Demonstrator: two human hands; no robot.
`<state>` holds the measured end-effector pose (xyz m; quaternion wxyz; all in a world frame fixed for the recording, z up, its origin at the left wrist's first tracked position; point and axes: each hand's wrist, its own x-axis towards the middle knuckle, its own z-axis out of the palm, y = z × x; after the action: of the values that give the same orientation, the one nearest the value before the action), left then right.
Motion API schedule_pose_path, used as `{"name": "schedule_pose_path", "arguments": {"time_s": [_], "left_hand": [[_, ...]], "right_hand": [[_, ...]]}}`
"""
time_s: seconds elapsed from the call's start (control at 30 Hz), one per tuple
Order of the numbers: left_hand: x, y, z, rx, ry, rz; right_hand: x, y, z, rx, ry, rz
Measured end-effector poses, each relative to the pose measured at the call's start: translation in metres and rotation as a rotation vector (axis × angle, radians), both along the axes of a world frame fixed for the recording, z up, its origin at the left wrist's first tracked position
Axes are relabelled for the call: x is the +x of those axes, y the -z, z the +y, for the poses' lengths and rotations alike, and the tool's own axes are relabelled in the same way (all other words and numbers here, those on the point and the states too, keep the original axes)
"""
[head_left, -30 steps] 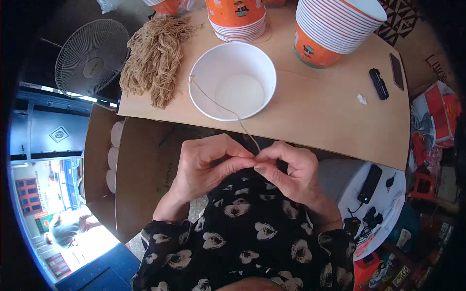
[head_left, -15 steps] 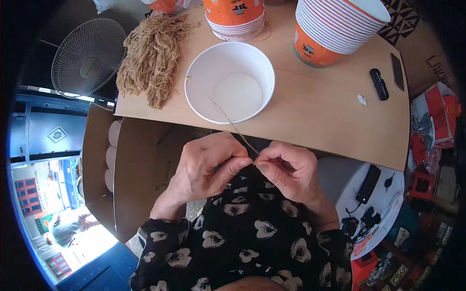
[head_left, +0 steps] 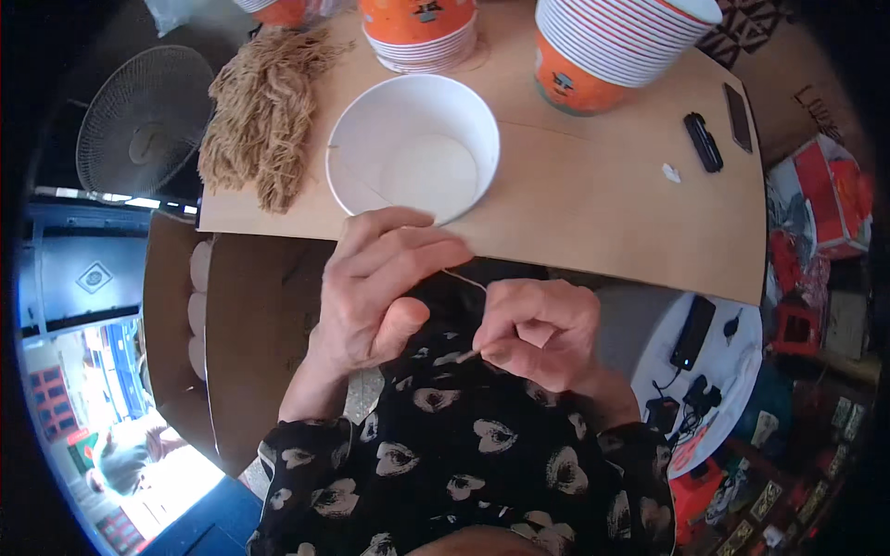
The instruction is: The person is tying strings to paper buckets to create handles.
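Observation:
My right hand (head_left: 545, 335) is closed in a pinch on a thin brown string (head_left: 466, 278), and a short end sticks out past its fingertips. From there the string runs up behind the fingers of my left hand (head_left: 375, 285) toward the white paper bucket (head_left: 362, 130), with a fine strand crossing the bucket's inside. The thumb of my left hand stands apart from its stretched fingers, and no hold on the string is visible. The bucket stands upright at the table's near edge, just beyond my left hand. A thick bundle of tan twine (head_left: 261, 116) lies left of the bucket.
Stacks of orange and white buckets (head_left: 603, 60) stand at the back of the table (head_left: 612, 204). A black handheld object (head_left: 702, 142) and a phone (head_left: 738, 117) lie at right. A cardboard box (head_left: 255, 343) sits at left below the table, a fan (head_left: 144, 125) beyond it.
My left hand has let go of the string, opened its fingers and moved up and left. My right hand keeps its pinch. The whole view has shifted slightly.

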<state>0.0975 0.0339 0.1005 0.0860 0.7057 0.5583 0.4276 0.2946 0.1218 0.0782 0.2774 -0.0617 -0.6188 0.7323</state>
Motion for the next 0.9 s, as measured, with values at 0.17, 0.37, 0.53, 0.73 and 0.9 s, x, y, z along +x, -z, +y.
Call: {"name": "schedule_pose_path", "arguments": {"time_s": [0.17,0.37,0.53,0.73,0.9], "left_hand": [[-0.002,0.001,0.004,-0.133,0.021,0.259],[0.02,0.002,0.04,0.06,-0.384,0.407],[0.013,0.018,0.044,-0.117,-0.378,0.266],[0.002,0.013,0.033,-0.233,-0.342,-0.066],[-0.004,0.018,0.029,-0.18,-0.344,-0.004]], "right_hand": [[-0.008,0.028,-0.001,-0.317,0.38,0.167],[-0.028,0.059,0.026,-0.125,0.774,0.06],[-0.033,0.054,0.037,0.166,0.828,0.011],[-0.049,0.054,0.039,0.12,0.754,0.042],[-0.057,0.055,0.036,0.167,0.722,0.008]]}}
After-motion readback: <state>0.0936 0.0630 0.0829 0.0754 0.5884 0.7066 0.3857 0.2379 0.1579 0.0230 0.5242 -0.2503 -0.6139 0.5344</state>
